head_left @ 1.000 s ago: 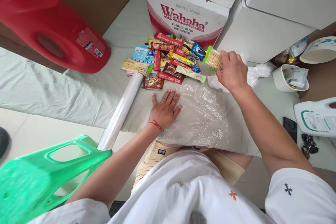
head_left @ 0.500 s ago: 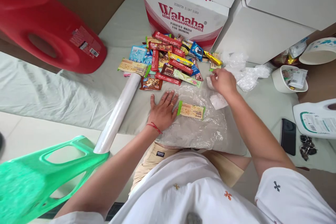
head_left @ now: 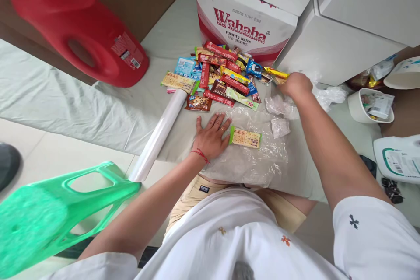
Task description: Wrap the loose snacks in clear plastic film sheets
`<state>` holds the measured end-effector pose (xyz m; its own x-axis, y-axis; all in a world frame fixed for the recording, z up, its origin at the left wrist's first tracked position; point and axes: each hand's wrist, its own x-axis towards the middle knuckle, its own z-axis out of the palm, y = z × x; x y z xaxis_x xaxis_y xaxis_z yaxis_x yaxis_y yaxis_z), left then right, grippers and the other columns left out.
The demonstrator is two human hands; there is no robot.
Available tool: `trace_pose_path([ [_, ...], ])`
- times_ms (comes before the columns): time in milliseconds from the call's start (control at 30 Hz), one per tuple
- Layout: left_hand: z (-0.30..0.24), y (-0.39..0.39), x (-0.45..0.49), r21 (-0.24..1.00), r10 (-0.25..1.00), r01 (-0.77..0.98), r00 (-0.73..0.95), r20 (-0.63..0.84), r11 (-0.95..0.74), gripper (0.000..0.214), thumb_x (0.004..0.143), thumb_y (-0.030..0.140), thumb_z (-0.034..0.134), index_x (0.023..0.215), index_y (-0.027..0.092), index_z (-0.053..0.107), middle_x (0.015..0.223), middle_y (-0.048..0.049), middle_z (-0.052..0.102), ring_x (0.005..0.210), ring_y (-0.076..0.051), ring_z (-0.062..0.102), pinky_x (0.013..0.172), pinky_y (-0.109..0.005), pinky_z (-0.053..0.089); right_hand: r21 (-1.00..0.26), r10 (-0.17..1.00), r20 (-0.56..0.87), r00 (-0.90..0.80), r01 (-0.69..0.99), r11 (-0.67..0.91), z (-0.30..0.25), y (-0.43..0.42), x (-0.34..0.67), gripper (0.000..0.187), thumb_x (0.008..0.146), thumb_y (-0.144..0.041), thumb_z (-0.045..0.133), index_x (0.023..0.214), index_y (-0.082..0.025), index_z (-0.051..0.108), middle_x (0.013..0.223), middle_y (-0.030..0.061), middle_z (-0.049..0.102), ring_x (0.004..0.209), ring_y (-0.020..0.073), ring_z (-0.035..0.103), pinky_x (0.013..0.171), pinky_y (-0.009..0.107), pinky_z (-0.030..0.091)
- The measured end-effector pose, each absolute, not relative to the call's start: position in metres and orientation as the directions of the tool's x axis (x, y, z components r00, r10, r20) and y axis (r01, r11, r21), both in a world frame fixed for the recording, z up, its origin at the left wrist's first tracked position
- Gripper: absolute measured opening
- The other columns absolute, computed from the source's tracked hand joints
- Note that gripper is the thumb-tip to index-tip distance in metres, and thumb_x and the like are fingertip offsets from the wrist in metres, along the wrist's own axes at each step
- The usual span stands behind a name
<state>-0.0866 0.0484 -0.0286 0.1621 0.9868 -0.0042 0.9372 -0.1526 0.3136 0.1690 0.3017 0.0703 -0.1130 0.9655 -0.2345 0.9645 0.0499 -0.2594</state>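
Note:
My left hand (head_left: 213, 135) lies flat with fingers spread on a clear plastic sheet (head_left: 243, 166). Beside its fingertips, a biscuit pack with green ends (head_left: 246, 137) rests on the sheet. My right hand (head_left: 298, 87) reaches to the right edge of a snack pile, its fingers closed at another biscuit pack (head_left: 279, 80); the fingertips are partly hidden. A yellow-wrapped bar (head_left: 275, 72) lies just above that pack. The pile holds several red-wrapped bars (head_left: 234, 84) and a blue packet (head_left: 253, 69). Crumpled clear wrap (head_left: 280, 127) sits below my right hand.
A roll of clear film (head_left: 160, 133) leans from the cloth onto a green plastic stool (head_left: 101, 201). A red jug (head_left: 108, 59) stands at left, a Wahaha carton (head_left: 243, 22) behind. At right are a white tub (head_left: 359, 107) and a white bottle (head_left: 398, 157).
My right hand has moved up and away from the crumpled wrap to the biscuit pack at the pile's right edge. My left hand stays on the sheet; the view has shifted slightly.

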Motion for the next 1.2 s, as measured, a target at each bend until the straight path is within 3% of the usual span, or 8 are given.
trace_pose_path([
  [133,-0.028,0.048,-0.086,0.319,0.987,0.935,0.163,0.003,-0.155,0.061,0.105,0.049,0.034,0.164,0.03,0.036,0.173,-0.0066,0.028,0.16,-0.033,0.026,0.124,-0.076,-0.003,-0.191,0.996,-0.083,-0.03,0.981,0.014,0.121,0.258,0.205,0.021,0.08,-0.04,0.08,0.09,-0.023,0.073,0.08,0.0081,0.061,0.087,0.0314,0.062,0.08,0.049,0.049],
  [300,-0.028,0.048,-0.087,0.33,0.985,0.93,0.17,0.009,-0.163,0.061,0.105,0.048,0.034,0.163,0.03,0.037,0.173,-0.0076,0.029,0.16,-0.033,0.027,0.124,-0.077,-0.003,-0.566,0.912,-0.045,-0.409,0.762,0.314,0.12,0.166,0.224,0.043,0.087,-0.047,0.074,0.125,-0.027,0.072,0.068,-0.0012,0.056,0.056,0.0155,0.047,0.056,0.031,0.038],
  [400,-0.028,0.048,-0.087,0.326,0.985,0.931,0.173,0.008,-0.167,0.063,0.103,0.048,0.037,0.163,0.029,0.037,0.173,-0.0081,0.028,0.16,-0.035,0.027,0.124,-0.077,-0.002,-0.65,0.773,-0.062,-0.632,0.613,0.449,0.082,0.129,0.216,0.047,0.09,-0.043,0.071,0.133,-0.025,0.066,0.099,0.0033,0.071,0.062,0.0129,0.054,0.059,0.028,0.043],
  [500,-0.028,0.048,-0.087,0.311,0.985,0.936,0.174,-0.007,-0.163,0.065,0.102,0.049,0.039,0.164,0.029,0.037,0.173,-0.0085,0.027,0.16,-0.036,0.026,0.124,-0.077,0.0,-0.6,0.676,-0.122,-0.727,0.597,0.534,0.049,0.114,0.2,0.053,0.092,-0.04,0.068,0.143,-0.027,0.06,0.141,0.0091,0.064,0.096,0.0213,0.069,0.08,0.033,0.054],
  [633,-0.028,0.049,-0.087,0.289,0.984,0.944,0.174,-0.019,-0.161,0.067,0.101,0.052,0.04,0.164,0.029,0.035,0.174,-0.0086,0.026,0.16,-0.035,0.025,0.124,-0.076,0.0,-0.417,0.692,-0.196,-0.695,0.698,0.582,0.039,0.109,0.17,0.071,0.088,-0.05,0.076,0.151,-0.026,0.052,0.155,0.0129,0.051,0.131,0.0316,0.058,0.099,0.041,0.052],
  [867,-0.025,0.048,-0.087,0.296,0.984,0.941,0.176,-0.011,-0.165,0.064,0.102,0.048,0.038,0.164,0.029,0.037,0.173,-0.0079,0.028,0.16,-0.035,0.027,0.124,-0.076,0.002,-0.17,0.673,-0.312,-0.671,0.736,0.655,0.044,0.101,0.125,0.048,0.087,-0.037,0.079,0.128,-0.016,0.063,0.123,0.0168,0.063,0.118,0.0345,0.055,0.09,0.041,0.051],
  [1033,-0.025,0.048,-0.086,0.307,0.988,0.941,0.154,-0.006,-0.145,0.058,0.107,0.037,0.024,0.162,0.033,0.039,0.172,-0.005,0.031,0.16,-0.03,0.028,0.125,-0.075,0.002,-0.137,0.666,-0.29,-0.687,0.719,0.682,0.05,0.092,0.13,0.037,0.086,-0.026,0.075,0.119,-0.014,0.063,0.117,0.0152,0.064,0.113,0.0334,0.054,0.093,0.042,0.049],
  [1200,-0.026,0.048,-0.085,0.312,0.988,0.939,0.154,-0.002,-0.146,0.058,0.107,0.037,0.023,0.163,0.031,0.037,0.172,-0.0057,0.032,0.16,-0.031,0.029,0.125,-0.076,0.0,-0.162,0.69,-0.266,-0.673,0.737,0.656,0.052,0.081,0.126,0.042,0.089,-0.032,0.073,0.125,-0.015,0.061,0.123,0.0155,0.064,0.115,0.0325,0.055,0.09,0.042,0.052],
])
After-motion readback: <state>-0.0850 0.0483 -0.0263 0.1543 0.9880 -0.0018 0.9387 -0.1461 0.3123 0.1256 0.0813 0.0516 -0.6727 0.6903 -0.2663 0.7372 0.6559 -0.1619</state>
